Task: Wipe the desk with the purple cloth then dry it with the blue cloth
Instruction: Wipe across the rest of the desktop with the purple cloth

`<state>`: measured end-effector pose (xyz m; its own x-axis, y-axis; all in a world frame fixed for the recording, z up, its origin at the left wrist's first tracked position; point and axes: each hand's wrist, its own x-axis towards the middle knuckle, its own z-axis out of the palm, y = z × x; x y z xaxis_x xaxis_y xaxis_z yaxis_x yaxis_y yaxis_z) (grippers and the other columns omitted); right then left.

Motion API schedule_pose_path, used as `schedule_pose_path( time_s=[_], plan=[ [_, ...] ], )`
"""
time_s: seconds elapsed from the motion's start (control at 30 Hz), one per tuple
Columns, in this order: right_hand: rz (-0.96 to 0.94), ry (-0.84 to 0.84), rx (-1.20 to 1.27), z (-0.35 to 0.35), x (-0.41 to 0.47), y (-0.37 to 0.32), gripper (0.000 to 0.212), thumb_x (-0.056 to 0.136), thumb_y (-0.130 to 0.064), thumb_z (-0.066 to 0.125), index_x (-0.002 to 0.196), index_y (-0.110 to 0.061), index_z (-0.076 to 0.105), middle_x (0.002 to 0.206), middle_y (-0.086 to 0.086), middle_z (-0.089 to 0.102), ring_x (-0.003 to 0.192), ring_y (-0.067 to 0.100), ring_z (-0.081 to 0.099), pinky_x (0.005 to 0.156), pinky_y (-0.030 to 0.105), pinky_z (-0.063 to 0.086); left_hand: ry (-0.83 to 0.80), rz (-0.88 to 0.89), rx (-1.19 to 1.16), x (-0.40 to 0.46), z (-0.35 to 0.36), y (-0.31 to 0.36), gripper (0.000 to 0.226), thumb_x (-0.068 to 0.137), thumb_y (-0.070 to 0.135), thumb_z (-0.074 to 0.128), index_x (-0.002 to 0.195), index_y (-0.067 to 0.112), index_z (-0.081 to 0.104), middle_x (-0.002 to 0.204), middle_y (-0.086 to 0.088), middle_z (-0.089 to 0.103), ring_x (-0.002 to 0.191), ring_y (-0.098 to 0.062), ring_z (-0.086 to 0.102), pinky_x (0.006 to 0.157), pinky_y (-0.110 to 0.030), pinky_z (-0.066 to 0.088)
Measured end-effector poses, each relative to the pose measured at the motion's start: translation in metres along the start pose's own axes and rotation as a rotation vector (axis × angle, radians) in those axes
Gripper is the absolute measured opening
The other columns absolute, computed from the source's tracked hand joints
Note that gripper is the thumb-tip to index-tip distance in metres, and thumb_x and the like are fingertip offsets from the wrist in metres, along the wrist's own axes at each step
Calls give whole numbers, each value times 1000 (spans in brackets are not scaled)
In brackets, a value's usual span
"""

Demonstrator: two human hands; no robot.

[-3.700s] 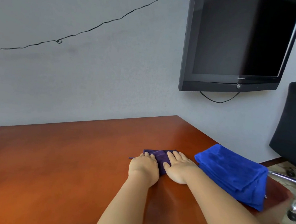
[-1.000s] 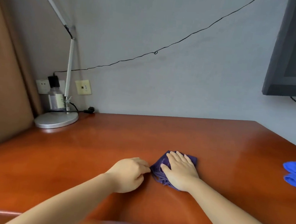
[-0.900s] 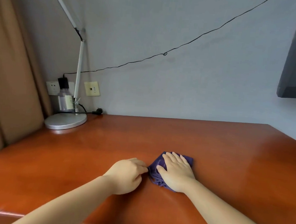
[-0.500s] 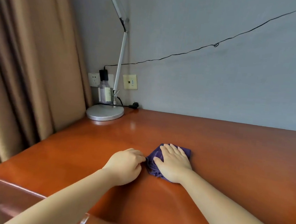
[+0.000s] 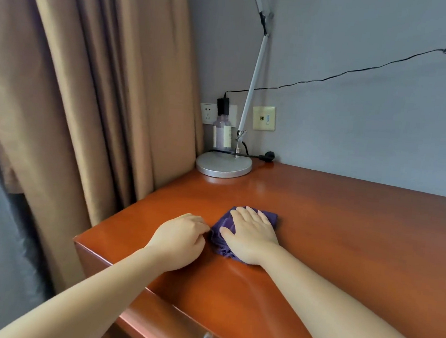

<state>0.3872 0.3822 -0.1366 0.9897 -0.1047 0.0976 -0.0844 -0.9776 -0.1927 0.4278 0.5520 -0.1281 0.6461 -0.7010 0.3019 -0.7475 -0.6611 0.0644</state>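
Lying bunched on the near-left part of the desk (image 5: 346, 235), the purple cloth (image 5: 224, 231) is sitting mostly under the right hand (image 5: 250, 237), which is pressing down on it with fingers straight and spread, gripping nothing. The left hand (image 5: 179, 239) is resting just beside the cloth's left edge, fingers curled under; its fingertips are reaching the fabric's edge, but whether they are pinching a fold is hidden by the knuckles, so I cannot tell. Judging the step: wiping is under way and the drying is not yet begun. To do it well, the flat palm should be keeping even pressure while sweeping in overlapping passes out to the left edge and back toward the far corner, working round the lamp base (image 5: 223, 164) and not into it (the bunched cloth is covering little surface, so spreading it flatter would help). Behind the base a clear bottle (image 5: 222, 133) is standing against the wall sockets, with a plug and cable (image 5: 266, 156) lying alongside, worth avoiding. A curtain (image 5: 92, 101) is hanging close by the desk's left end. The blue cloth is out of view, the desk's right side is being cut off by the picture's edge, and any wetness on the wood is too faint to make out.
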Motion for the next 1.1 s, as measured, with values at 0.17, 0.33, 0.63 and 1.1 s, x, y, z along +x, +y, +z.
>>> schedule_pose_path(
  time_s=[0.17,0.33,0.63,1.1],
  plan=[
    [-75,3,19,11,27,-41,63,100,-48,26,153,-14,18,161,1,14,148,18,7,121,36,1,25,-87,11,-15,-7,-35,37,91,12,40,118,18,64,121,8,61,112,-11,52,91,-21,42],
    [-136,5,32,19,43,-79,62,100,-48,28,152,-14,22,159,2,19,147,20,10,120,37,3,21,-168,2,-36,-18,-66,40,93,11,40,125,18,62,128,7,58,117,-11,50,97,-20,39],
    [-188,-8,42,24,18,-116,64,100,-50,27,152,-14,20,160,2,17,148,20,9,120,37,3,78,-237,-28,-80,-28,-72,35,94,12,40,114,18,68,120,8,61,109,-7,53,88,-13,40],
    [-309,-21,53,27,14,-136,60,100,-48,30,151,-16,24,159,-1,21,147,17,12,120,35,3,203,-262,-75,-97,-18,-86,19,96,28,45,100,23,62,102,13,60,93,-4,50,79,-16,41]
  ],
)
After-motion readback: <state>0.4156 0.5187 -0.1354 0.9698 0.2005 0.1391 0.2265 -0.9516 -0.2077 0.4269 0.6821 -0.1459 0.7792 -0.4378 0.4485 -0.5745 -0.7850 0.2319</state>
